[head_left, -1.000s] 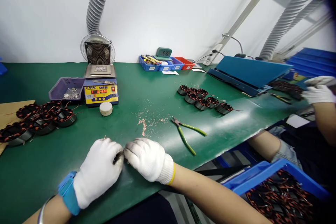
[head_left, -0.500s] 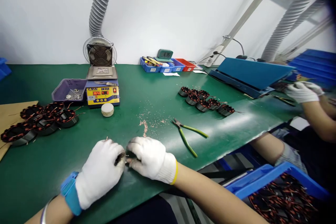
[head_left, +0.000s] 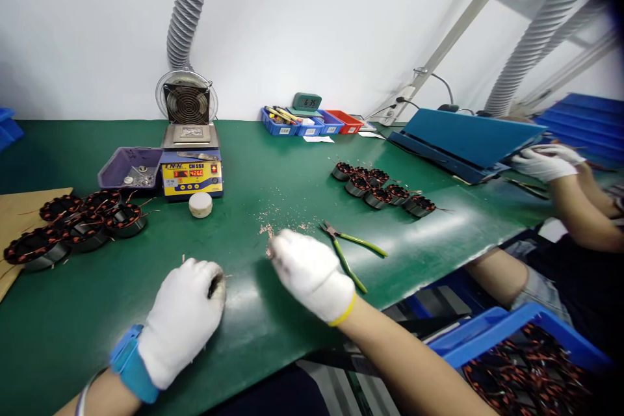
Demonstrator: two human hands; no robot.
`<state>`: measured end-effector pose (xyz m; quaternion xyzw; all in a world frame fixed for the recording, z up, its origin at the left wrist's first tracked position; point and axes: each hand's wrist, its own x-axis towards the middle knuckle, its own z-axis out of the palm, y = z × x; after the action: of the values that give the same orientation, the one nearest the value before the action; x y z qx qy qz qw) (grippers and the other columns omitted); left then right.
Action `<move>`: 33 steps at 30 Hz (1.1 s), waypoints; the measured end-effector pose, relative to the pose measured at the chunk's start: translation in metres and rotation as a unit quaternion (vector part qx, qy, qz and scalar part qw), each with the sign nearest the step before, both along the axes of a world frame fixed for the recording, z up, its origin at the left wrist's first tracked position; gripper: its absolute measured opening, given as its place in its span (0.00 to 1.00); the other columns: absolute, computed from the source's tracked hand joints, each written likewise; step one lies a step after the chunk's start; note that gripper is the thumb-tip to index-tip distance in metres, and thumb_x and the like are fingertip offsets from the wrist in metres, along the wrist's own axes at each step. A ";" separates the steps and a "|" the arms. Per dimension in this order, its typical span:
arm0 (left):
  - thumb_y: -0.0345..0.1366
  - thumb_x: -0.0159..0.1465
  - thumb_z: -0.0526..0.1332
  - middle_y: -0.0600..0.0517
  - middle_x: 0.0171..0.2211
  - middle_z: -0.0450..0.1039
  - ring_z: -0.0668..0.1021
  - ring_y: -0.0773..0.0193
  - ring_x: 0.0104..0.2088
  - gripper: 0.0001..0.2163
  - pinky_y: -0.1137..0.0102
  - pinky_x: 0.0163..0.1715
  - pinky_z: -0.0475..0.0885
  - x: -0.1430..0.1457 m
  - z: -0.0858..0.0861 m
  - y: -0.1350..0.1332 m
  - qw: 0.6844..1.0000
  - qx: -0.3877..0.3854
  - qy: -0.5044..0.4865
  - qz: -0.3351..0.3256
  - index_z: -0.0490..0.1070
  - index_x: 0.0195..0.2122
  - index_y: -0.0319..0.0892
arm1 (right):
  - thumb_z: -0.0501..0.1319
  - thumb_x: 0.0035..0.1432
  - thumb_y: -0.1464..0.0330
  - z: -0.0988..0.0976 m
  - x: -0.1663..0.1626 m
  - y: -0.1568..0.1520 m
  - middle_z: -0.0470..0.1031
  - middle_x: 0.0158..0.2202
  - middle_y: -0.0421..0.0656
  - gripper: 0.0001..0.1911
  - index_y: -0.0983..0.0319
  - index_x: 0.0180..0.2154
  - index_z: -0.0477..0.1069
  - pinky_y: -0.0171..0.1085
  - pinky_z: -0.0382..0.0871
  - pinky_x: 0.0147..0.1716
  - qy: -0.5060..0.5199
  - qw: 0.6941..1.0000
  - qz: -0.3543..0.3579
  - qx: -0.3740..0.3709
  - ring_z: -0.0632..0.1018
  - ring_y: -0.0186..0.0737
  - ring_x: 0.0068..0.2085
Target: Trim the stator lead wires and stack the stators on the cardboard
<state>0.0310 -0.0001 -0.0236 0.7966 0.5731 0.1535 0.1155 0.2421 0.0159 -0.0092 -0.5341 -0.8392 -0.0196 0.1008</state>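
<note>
My left hand [head_left: 182,322], in a white glove, is wrapped round a wound motor stator [head_left: 214,285]. Only the stator's dark inner part shows, with thin wire ends poking out past the glove. My right hand [head_left: 309,276], gloved too, has its fingers closed just above the copper wire scraps [head_left: 266,230]. Its fingertips point left and away from me; what they pinch, if anything, is hidden. Right of this hand lie cutting pliers [head_left: 336,238] with green handles, spread apart on the green table [head_left: 244,351].
Wound stators stand in groups at left [head_left: 80,227] and right [head_left: 377,188]. A soldering pot [head_left: 192,172], purple tray [head_left: 110,172] and round white tin [head_left: 200,205] are behind. A blue crate [head_left: 487,338] holds several stators. A co-worker's gloved hands [head_left: 546,162] are at far right.
My right hand has left the stator, moving right and away from me to the copper scraps. My left hand has shifted slightly left with the stator. The co-worker's hands have moved left.
</note>
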 end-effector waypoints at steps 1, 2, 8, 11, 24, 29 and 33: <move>0.35 0.64 0.49 0.47 0.34 0.73 0.74 0.54 0.37 0.12 0.57 0.43 0.70 -0.002 0.000 0.002 1.000 0.001 -0.021 0.021 0.72 0.34 0.42 | 0.56 0.63 0.71 0.002 0.005 0.000 0.72 0.35 0.46 0.06 0.63 0.37 0.71 0.38 0.64 0.32 0.064 0.996 -0.044 -0.049 0.73 0.43 0.34; 0.36 0.63 0.49 0.46 0.38 0.74 0.75 0.54 0.40 0.12 0.57 0.45 0.70 -0.005 0.000 0.003 0.998 0.003 -0.046 0.039 0.72 0.38 0.41 | 0.56 0.63 0.69 0.003 0.007 -0.001 0.74 0.36 0.44 0.07 0.61 0.38 0.72 0.36 0.64 0.33 0.129 0.983 -0.063 -0.114 0.74 0.42 0.35; 0.35 0.57 0.50 0.46 0.54 0.68 0.72 0.55 0.54 0.25 0.56 0.55 0.69 -0.024 0.005 0.005 0.993 -0.048 -0.106 0.001 0.63 0.57 0.40 | 0.65 0.54 0.58 -0.004 -0.034 -0.020 0.77 0.33 0.35 0.11 0.53 0.40 0.76 0.33 0.63 0.31 0.246 0.891 -0.005 -0.383 0.77 0.40 0.34; 0.33 0.56 0.50 0.46 0.55 0.67 0.70 0.54 0.56 0.26 0.55 0.57 0.68 -0.029 -0.001 0.002 0.996 -0.023 -0.085 -0.028 0.63 0.57 0.40 | 0.64 0.54 0.62 -0.005 -0.054 -0.022 0.78 0.35 0.36 0.08 0.54 0.38 0.76 0.32 0.61 0.29 0.256 0.903 0.048 -0.343 0.77 0.40 0.36; 0.29 0.60 0.52 0.45 0.52 0.68 0.61 0.40 0.60 0.15 0.35 0.58 0.52 -0.010 -0.005 -0.009 0.982 0.189 0.023 -0.021 0.69 0.47 0.43 | 0.60 0.56 0.65 -0.012 -0.034 -0.016 0.74 0.28 0.36 0.06 0.57 0.35 0.75 0.32 0.60 0.27 0.312 0.868 -0.042 -0.384 0.74 0.37 0.30; 0.25 0.61 0.50 0.50 0.40 0.72 0.66 0.55 0.57 0.11 0.49 0.63 0.54 -0.007 -0.008 -0.013 0.980 0.151 -0.014 -0.133 0.69 0.39 0.43 | 0.59 0.56 0.70 -0.023 -0.030 -0.018 0.71 0.24 0.36 0.03 0.62 0.32 0.72 0.29 0.60 0.23 0.450 0.813 -0.039 -0.369 0.70 0.32 0.25; 0.28 0.63 0.50 0.46 0.42 0.72 0.69 0.53 0.53 0.10 0.52 0.54 0.66 -0.009 -0.015 -0.007 0.987 0.126 -0.033 -0.097 0.70 0.35 0.43 | 0.58 0.57 0.72 -0.027 -0.038 -0.019 0.69 0.21 0.36 0.03 0.63 0.31 0.70 0.28 0.59 0.19 0.515 0.765 -0.045 -0.385 0.68 0.31 0.22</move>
<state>0.0219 -0.0069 -0.0382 0.8512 0.4647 0.2392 0.0473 0.2045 -0.0030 -0.0364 -0.4952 -0.5737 0.5780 0.3027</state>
